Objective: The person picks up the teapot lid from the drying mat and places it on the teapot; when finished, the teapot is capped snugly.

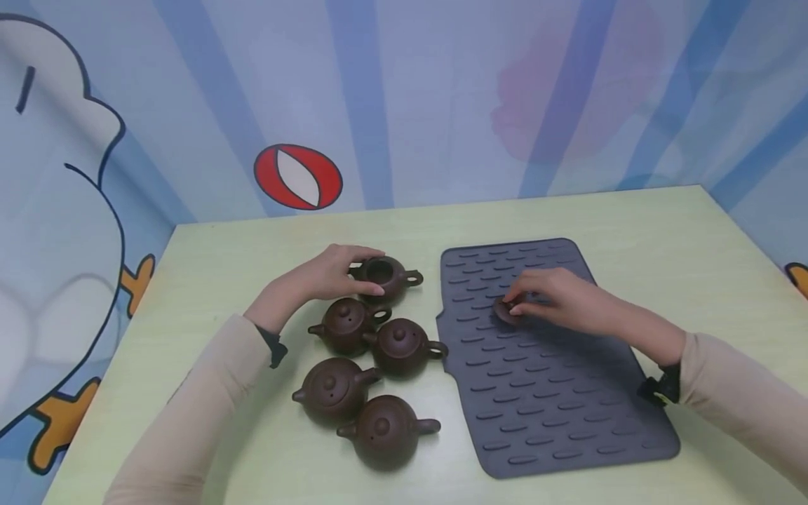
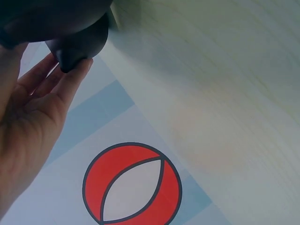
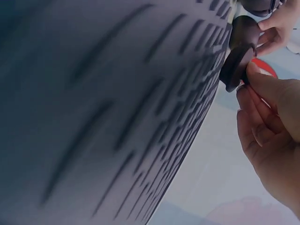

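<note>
A dark brown teapot (image 1: 393, 287) without its lid shows an open mouth at the back of the group. Around its spout side my left hand (image 1: 327, 275) grips it, thumb on the near side and fingers on the far side. In the left wrist view, fingertips touch the pot's spout (image 2: 70, 61). My right hand (image 1: 562, 300) pinches a small dark lid (image 1: 503, 313) by its knob over the grey mat (image 1: 505, 386). The right wrist view has the lid (image 3: 236, 68) tilted in the fingers; whether it touches the mat I cannot tell.
Several lidded teapots stand close together in front of the left hand, among them one (image 1: 346, 326) right by the wrist and one (image 1: 386, 438) nearest the front. The ridged mat lies to their right on a pale table (image 1: 252, 435). A printed backdrop (image 1: 429, 105) rises behind.
</note>
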Demonstrator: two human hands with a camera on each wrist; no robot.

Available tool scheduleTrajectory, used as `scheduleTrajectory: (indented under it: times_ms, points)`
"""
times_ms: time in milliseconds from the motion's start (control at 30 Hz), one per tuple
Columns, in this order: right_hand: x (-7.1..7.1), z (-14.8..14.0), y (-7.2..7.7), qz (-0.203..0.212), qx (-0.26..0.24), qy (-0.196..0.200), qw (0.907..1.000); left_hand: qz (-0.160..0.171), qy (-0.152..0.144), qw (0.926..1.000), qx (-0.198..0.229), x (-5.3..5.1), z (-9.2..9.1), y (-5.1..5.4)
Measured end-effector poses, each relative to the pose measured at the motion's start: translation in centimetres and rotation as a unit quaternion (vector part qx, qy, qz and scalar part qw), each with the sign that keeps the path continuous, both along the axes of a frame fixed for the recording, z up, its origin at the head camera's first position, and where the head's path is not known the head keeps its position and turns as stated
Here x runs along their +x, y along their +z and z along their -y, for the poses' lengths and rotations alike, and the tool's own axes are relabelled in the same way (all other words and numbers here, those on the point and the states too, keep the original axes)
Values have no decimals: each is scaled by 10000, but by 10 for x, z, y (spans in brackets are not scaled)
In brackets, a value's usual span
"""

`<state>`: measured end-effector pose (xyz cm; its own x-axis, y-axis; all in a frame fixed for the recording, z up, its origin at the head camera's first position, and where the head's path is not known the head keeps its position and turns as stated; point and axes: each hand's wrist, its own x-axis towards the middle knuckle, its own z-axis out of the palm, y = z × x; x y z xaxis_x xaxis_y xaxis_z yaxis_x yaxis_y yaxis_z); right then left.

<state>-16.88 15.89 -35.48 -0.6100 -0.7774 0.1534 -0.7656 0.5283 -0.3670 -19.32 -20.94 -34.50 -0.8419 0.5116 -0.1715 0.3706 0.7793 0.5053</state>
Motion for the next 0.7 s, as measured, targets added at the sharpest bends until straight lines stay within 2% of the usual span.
scheduleTrajectory:
  times_ms: [333,700]
  points:
    - [-15,40,6,47,-57,94,9999,77,35,10000,-18,-1,-6,4]
    - [-30,83,27,201,-437,510,9975,150,59,9999,-54,-1,-10,5]
